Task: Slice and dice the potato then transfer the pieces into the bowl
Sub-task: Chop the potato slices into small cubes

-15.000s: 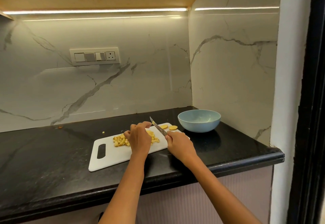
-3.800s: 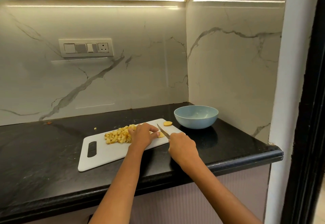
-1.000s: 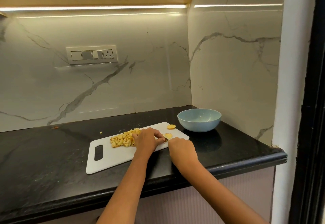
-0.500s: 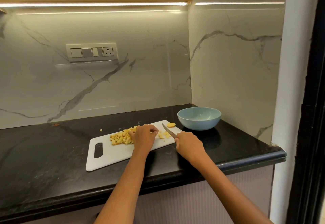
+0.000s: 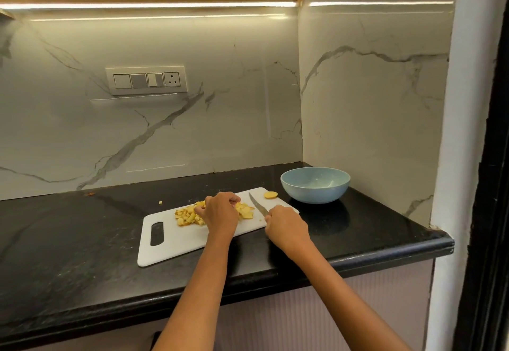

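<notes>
A black stone counter (image 5: 82, 254) runs along a white marble-veined wall, lit from above by a light strip under the cabinet, with a switch panel (image 5: 146, 80) set into the wall at the left. On the counter a white cutting board (image 5: 176, 243) lies at an angle, its handle slot toward the near left. A heap of diced potato pieces (image 5: 187, 215) sits on the far middle part of the board, spreading to either side of the left hand (image 5: 220, 214). That hand rests over the heap with its fingers curled down onto the pieces; whether it actually pinches any of them cannot be told. The right hand (image 5: 286, 226) is at the board's right edge, fingers wrapped round the handle of a knife (image 5: 257, 207), whose blade points away and to the left, just beside the right end of the heap; whether its tip touches the board cannot be told. One round potato slice (image 5: 271, 194) lies uncut at the board's far right corner, apart from the heap. Just right of that corner stands a pale blue bowl (image 5: 315, 195) on the counter, near the side wall; no potato shows inside it. A single small potato bit (image 5: 160, 202) lies on the counter beyond the board's far edge, and an orange scrap (image 5: 89, 193) lies farther left, near the back wall.
</notes>
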Action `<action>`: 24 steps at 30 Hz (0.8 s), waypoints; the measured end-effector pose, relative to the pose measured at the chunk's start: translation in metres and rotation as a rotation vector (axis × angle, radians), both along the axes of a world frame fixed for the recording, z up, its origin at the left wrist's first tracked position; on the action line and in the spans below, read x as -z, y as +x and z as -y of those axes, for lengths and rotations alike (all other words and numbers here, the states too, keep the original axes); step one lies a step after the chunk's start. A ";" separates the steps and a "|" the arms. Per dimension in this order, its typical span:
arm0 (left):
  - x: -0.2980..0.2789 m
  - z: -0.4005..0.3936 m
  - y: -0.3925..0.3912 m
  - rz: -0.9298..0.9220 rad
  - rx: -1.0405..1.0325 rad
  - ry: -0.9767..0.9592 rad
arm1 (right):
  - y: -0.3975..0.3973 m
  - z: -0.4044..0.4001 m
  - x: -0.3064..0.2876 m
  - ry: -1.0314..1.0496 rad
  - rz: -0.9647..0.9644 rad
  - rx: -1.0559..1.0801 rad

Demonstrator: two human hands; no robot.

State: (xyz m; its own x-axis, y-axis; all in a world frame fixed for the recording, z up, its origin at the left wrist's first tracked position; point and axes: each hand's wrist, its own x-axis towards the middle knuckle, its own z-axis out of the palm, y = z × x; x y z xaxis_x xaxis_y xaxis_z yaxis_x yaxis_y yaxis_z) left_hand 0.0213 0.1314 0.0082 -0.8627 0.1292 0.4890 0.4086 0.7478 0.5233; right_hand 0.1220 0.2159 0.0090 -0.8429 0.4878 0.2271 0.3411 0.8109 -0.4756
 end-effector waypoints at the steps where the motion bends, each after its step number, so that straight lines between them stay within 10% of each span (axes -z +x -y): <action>1: 0.000 0.000 0.000 0.001 -0.002 0.002 | 0.000 0.000 0.001 0.012 -0.007 0.018; 24: -0.001 0.015 0.004 0.032 0.091 -0.289 | -0.024 -0.018 0.006 -0.113 -0.297 -0.026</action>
